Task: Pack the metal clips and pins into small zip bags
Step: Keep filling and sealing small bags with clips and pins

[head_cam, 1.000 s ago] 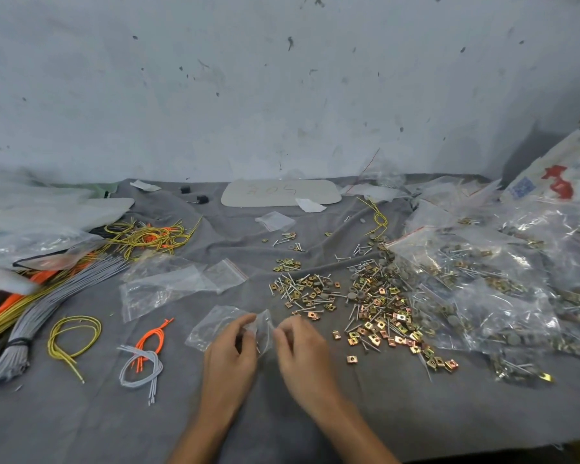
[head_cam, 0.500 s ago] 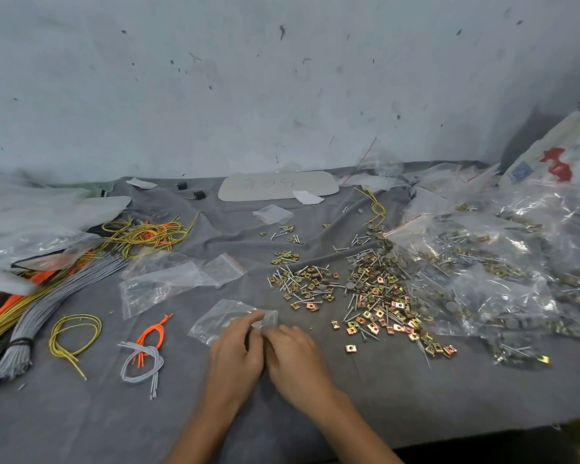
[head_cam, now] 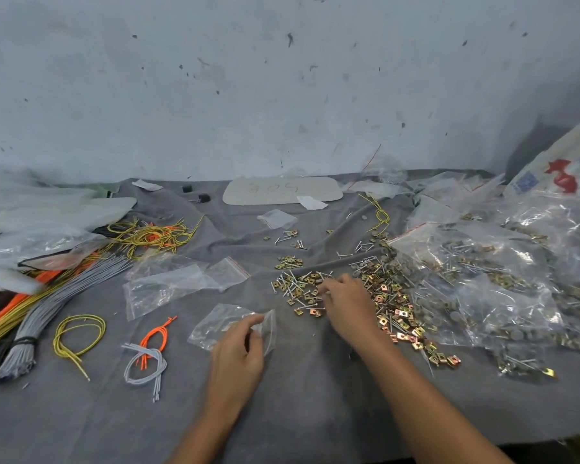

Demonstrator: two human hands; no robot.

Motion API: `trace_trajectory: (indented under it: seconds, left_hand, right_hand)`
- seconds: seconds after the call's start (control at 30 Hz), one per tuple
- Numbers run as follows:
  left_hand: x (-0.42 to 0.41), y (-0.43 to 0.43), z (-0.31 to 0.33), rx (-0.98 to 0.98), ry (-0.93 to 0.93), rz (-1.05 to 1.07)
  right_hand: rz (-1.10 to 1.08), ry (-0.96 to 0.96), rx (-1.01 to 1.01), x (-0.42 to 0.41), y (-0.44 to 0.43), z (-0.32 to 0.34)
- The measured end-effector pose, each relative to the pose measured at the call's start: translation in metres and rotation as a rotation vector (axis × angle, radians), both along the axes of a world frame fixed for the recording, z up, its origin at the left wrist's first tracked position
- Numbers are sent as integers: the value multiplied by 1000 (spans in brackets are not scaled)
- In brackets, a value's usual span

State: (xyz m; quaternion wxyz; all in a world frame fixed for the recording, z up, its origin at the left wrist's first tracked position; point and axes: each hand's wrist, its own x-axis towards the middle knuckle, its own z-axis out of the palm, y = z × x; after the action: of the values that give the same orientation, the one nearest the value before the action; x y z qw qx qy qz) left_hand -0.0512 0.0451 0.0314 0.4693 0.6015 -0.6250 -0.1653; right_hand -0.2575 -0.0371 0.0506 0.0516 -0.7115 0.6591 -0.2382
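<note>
Faint handwriting on the white card reads something like "205", first figure unclear

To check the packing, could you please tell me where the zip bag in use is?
The zip bag lies low centre in the head view, on the grey cloth, held by the left hand, left of the loose clips and pins.

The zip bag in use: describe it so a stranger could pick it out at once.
Start at the grey cloth, then find the loose heap of clips and pins right of centre. Just left of it, nearer the person, lies a small clear zip bag. Unlike the other bags behind it, the left hand holds its edge.
</note>
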Motion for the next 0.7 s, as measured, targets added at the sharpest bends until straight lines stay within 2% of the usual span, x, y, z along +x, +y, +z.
trace_trajectory:
  seconds: [0.13,0.4,0.5,0.7]
  left_hand:
    - [0,1,2,-2,0,-1]
    - [1,1,1,18,-3,4]
    - [1,1,1,23,2,5]
    - [1,1,1,34,16,3]
  right_hand:
    - [33,144,163,-4,-13,5]
    - [25,346,219,-4,-19,2]
    - [10,285,186,-4,-16,-2]
    - [-18,-30,-3,-6,-8,5]
